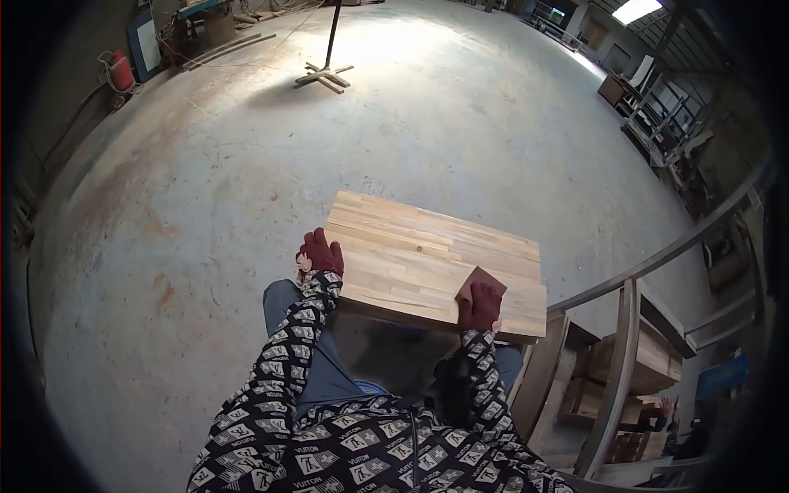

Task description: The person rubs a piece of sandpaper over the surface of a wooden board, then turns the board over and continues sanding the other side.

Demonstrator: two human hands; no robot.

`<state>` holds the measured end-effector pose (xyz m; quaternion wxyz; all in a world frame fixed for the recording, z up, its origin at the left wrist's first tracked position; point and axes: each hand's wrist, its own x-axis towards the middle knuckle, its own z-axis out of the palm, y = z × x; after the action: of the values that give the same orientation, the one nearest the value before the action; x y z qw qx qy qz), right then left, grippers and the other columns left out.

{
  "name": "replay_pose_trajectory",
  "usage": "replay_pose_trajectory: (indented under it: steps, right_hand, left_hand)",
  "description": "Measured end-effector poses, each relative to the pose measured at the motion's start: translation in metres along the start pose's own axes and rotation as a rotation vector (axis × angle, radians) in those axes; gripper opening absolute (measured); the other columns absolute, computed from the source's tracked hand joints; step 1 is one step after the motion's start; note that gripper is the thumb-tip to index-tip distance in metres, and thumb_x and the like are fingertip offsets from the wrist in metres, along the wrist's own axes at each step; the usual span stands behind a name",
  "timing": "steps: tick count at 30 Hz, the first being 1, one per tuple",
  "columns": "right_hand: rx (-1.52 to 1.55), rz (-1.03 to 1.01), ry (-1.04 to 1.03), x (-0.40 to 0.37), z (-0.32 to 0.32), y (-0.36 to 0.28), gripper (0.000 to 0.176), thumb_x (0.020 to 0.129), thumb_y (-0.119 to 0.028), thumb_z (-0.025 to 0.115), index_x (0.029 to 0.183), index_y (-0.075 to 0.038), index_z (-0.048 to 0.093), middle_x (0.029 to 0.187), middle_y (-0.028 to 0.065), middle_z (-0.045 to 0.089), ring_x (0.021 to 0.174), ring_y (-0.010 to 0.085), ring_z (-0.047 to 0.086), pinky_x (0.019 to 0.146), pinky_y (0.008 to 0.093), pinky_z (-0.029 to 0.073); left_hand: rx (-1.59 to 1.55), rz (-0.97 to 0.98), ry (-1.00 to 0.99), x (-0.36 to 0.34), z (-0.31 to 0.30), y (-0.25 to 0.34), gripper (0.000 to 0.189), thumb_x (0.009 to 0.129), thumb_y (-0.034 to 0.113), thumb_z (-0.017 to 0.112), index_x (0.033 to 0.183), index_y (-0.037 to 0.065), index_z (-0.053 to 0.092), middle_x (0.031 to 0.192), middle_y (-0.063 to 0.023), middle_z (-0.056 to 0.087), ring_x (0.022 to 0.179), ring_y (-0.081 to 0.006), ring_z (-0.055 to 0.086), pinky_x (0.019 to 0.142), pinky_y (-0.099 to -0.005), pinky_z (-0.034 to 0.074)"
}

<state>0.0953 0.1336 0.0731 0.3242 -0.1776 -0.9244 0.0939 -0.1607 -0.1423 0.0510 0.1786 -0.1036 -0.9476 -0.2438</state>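
Observation:
A light wooden panel [411, 255] made of joined strips lies in front of me, above my knees. My left hand [320, 253], in a dark red glove, is at the panel's left edge with its fingers curled against it. My right hand [482, 304], gloved the same way, rests on the right part of the top face. Its fingers press on a brown square sheet that looks like sandpaper [481, 276]. The sheet lies flat on the wood, partly covered by the hand.
A metal frame rack [629, 361] with stacked wooden pieces [641, 361] stands at my right. Farther off are a post on a crossed wooden base [324, 77], a red cylinder on a cart [121, 72] and a desk [612, 89]. Part of another person's hand [666, 404] shows at the lower right.

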Motion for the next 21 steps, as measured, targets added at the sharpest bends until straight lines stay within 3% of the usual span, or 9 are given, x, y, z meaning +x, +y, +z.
replay_pose_trajectory:
  steps: [4,10,12,15,18,21]
  right_hand:
    - [0.044,0.049,-0.027,0.009,0.009,-0.023,0.036,0.082,-0.027,0.062,0.107,-0.001,0.064,0.102,0.0226,0.062,0.102,0.0444,0.056,0.091,0.0527,0.042]
    - [0.191,-0.186,-0.179,0.016,0.046,-0.128,0.040,0.081,-0.033,0.068,0.108,-0.003,0.062,0.107,0.0164,0.061,0.110,0.0384,0.054,0.095,0.0508,0.040]
    - [0.186,-0.275,-0.105,0.008,0.056,-0.136,0.041,0.081,-0.033,0.070,0.109,-0.004,0.062,0.110,0.0161,0.061,0.110,0.0385,0.054,0.095,0.0510,0.040]
    - [0.274,-0.261,-0.194,0.003,0.042,-0.103,0.040,0.080,-0.025,0.072,0.113,-0.005,0.063,0.113,0.0167,0.063,0.112,0.0390,0.056,0.096,0.0507,0.042]
    - [0.156,-0.152,-0.096,-0.005,0.012,-0.043,0.040,0.093,-0.037,0.056,0.113,-0.003,0.064,0.109,0.0198,0.063,0.107,0.0434,0.057,0.093,0.0530,0.041]
    - [0.095,-0.053,-0.061,-0.011,-0.012,0.014,0.040,0.094,-0.037,0.053,0.110,-0.003,0.065,0.103,0.0195,0.065,0.104,0.0433,0.058,0.089,0.0513,0.043]
  left_hand:
    - [0.042,-0.012,-0.008,0.001,-0.001,0.003,0.044,0.089,0.031,0.067,0.124,0.009,0.051,0.111,-0.0146,0.056,0.096,-0.0361,0.063,0.082,-0.0522,0.050]
    - [0.052,0.017,-0.003,0.001,0.002,-0.004,0.047,0.088,0.032,0.067,0.126,0.008,0.051,0.113,-0.0164,0.056,0.098,-0.0374,0.063,0.082,-0.0522,0.051]
    - [0.037,0.030,-0.011,0.002,0.000,-0.005,0.049,0.088,0.032,0.067,0.127,0.008,0.051,0.115,-0.0170,0.057,0.097,-0.0381,0.062,0.082,-0.0530,0.051]
    - [0.030,0.039,0.008,0.000,0.006,-0.009,0.049,0.088,0.032,0.067,0.128,0.008,0.052,0.114,-0.0169,0.057,0.098,-0.0383,0.063,0.082,-0.0529,0.051]
    - [0.022,0.022,-0.006,0.000,-0.003,-0.003,0.049,0.088,0.032,0.067,0.128,0.008,0.052,0.114,-0.0164,0.058,0.098,-0.0381,0.063,0.082,-0.0527,0.051]
    - [0.036,0.022,0.032,-0.002,0.005,-0.005,0.047,0.088,0.032,0.068,0.126,0.008,0.052,0.112,-0.0154,0.057,0.096,-0.0373,0.063,0.081,-0.0523,0.051]
